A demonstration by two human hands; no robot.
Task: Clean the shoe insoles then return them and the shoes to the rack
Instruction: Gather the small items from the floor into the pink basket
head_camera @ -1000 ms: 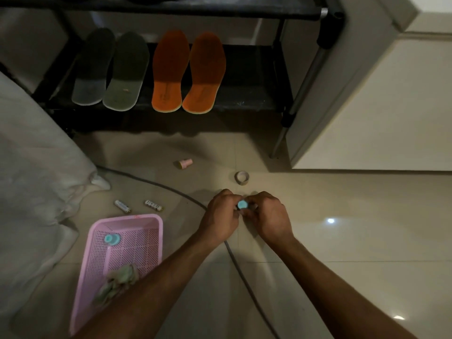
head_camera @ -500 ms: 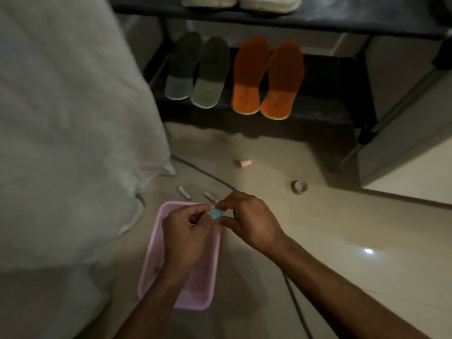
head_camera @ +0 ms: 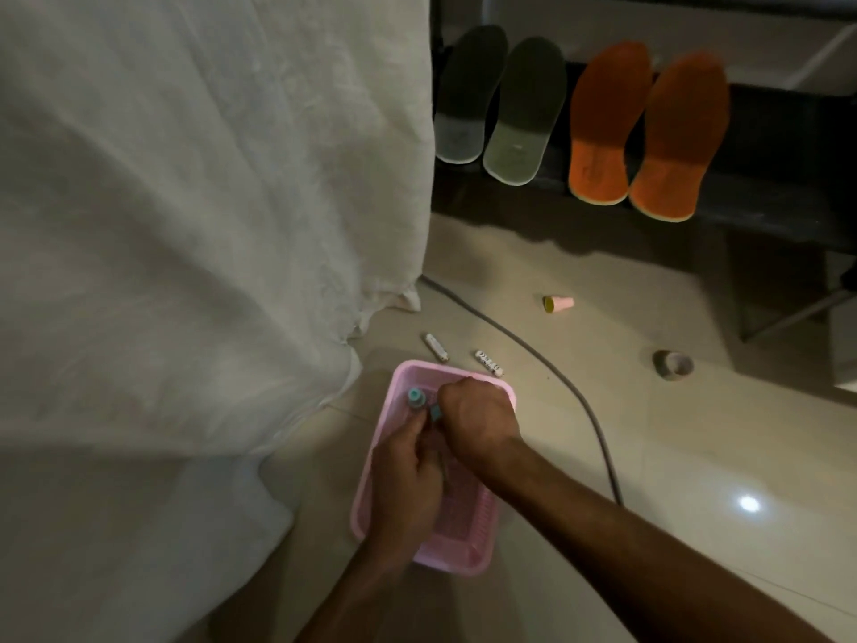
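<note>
Lower middle of the frame, both hands are down over a pink plastic basket [head_camera: 468,545] sitting on the tiled floor [head_camera: 695,457]. The left hand [head_camera: 408,475] has its fingers curled, pinching something small up near a teal-capped little bottle [head_camera: 416,397] in the basket's far left corner. The right hand [head_camera: 477,420] is curled tight too, gripping a small teal piece [head_camera: 435,413] right next to that bottle, can't really tell what it is, pretty blurry. Just past the basket's far rim two white batteries [head_camera: 436,347] lie on the floor, and a grey cable [head_camera: 579,401] snakes by on the right. Further out, a small pink cap [head_camera: 559,304] lies on its side and a roll of tape [head_camera: 673,364] sits off to the right. A big white sheet [head_camera: 185,201] fills the whole left side. Upper right, the insoles are on the black rack [head_camera: 788,155] shelf: the grey insoles [head_camera: 501,99] side by side on the left, the orange insoles [head_camera: 649,127] just right of them, toes hanging over the front edge.
</note>
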